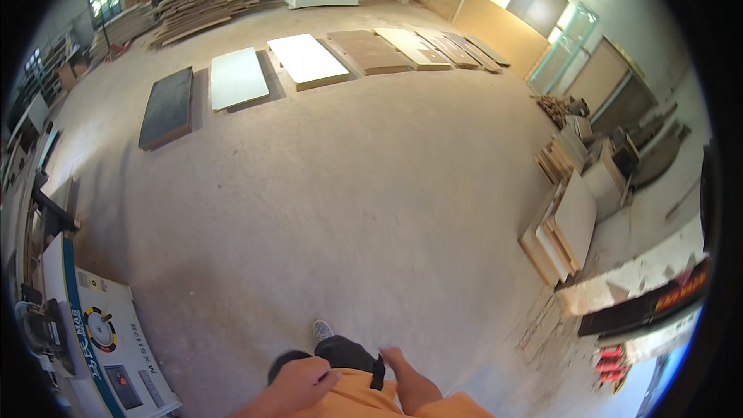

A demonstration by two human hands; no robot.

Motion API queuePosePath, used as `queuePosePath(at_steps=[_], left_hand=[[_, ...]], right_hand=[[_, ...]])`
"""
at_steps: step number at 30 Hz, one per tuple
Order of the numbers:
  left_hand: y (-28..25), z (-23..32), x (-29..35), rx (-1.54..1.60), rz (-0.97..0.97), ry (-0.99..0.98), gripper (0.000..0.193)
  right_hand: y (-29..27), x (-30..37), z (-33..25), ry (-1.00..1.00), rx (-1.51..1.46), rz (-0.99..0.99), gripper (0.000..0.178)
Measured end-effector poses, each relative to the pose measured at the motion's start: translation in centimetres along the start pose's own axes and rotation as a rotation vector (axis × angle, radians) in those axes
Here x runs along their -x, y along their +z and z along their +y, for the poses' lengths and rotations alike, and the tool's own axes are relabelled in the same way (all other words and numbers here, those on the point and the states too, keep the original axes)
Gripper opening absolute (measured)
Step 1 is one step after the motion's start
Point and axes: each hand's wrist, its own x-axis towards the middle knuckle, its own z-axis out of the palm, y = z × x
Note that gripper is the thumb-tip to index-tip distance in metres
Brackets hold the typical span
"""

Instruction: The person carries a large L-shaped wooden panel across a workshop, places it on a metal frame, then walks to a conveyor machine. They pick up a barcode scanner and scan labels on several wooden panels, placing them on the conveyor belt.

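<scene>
My left hand (300, 381) rests against the front of my orange shirt (352, 399), fingers curled loosely, holding nothing. My right hand (393, 358) hangs beside my hip with fingers pointing down and slightly apart, empty as well. Below them I see my dark trousers (344, 352) and a grey shoe (322, 330) stepping on the dusty concrete floor (348, 186). Both hands are far from any board or machine.
A white and blue machine (93, 333) stands at the lower left. Several flat boards lie in a row on the far floor, among them a dark panel (166, 108) and white panels (238, 77). Leaning boards (561, 232) and a low wall crowd the right side.
</scene>
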Motion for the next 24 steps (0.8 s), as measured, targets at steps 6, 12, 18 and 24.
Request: queuePosePath(at_steps=[6,12,18,24], left_hand=[[-12.0,-7.1,-12.4,0.103,0.112,-0.197,0.040],[-25.0,-16.2,-28.5,0.276,0.109,-0.195,0.042],[-40.4,-21.5,-45.3,0.228,0.023,-0.149,0.046],[-51.2,-29.3,-62.5,0.170,-0.058,-0.165,0.042]], right_hand=[[-35.2,-25.2,-18.0,-0.158,-0.808,0.434,0.043],[-49.2,-39.7,-27.1,-0.211,-0.770,0.441,0.039],[-46.8,-45.6,-21.9,0.252,-0.517,-0.122,0.027],[-44.7,-46.8,-15.7,0.840,-1.368,-0.076,0.033]])
